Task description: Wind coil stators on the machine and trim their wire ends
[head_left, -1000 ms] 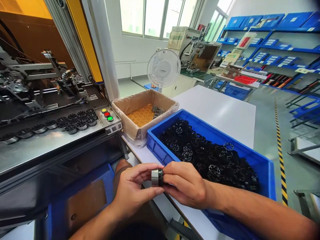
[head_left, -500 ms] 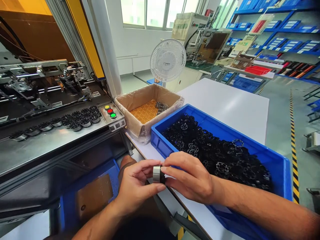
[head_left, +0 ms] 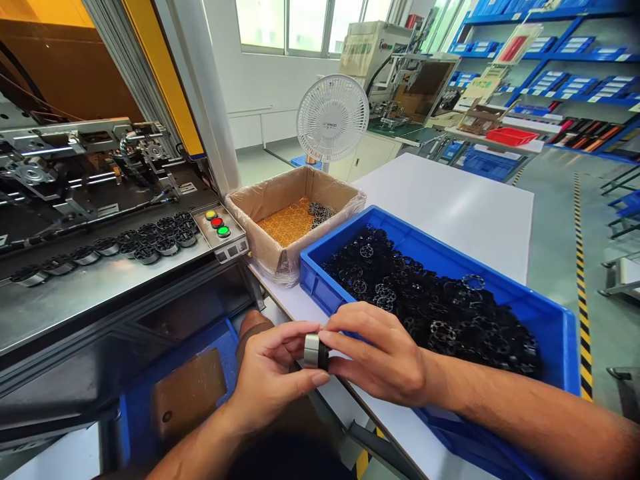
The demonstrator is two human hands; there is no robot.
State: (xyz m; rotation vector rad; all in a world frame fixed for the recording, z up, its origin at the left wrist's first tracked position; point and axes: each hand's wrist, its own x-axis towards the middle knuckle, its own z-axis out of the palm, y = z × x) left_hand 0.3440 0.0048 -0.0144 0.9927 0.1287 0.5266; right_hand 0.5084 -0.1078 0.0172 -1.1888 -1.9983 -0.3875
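Note:
A short metal ring with a black rim (head_left: 312, 351) is held between both hands, over the table's near edge. My left hand (head_left: 273, 367) grips its silver side, thumb below and fingers above. My right hand (head_left: 377, 353) pinches the black side from the right, with its fingertips on the rim. Just beyond my right forearm, a blue bin (head_left: 560, 333) holds a heap of black ring-shaped parts (head_left: 440, 307). Assembled rings with silver bands (head_left: 146, 253) stand in rows on the metal bench at the left.
A plastic-lined carton (head_left: 287, 257) with black parts inside stands behind the bin's left end. A button box (head_left: 223, 230) sits on the bench corner, beside a machine (head_left: 75, 153). A white fan (head_left: 333, 120) rises behind the carton. The white table (head_left: 450, 193) extends behind the bin.
The view has shifted slightly, so the surroundings sit a little further left. Both hands keep their hold on the ring, almost unmoved.

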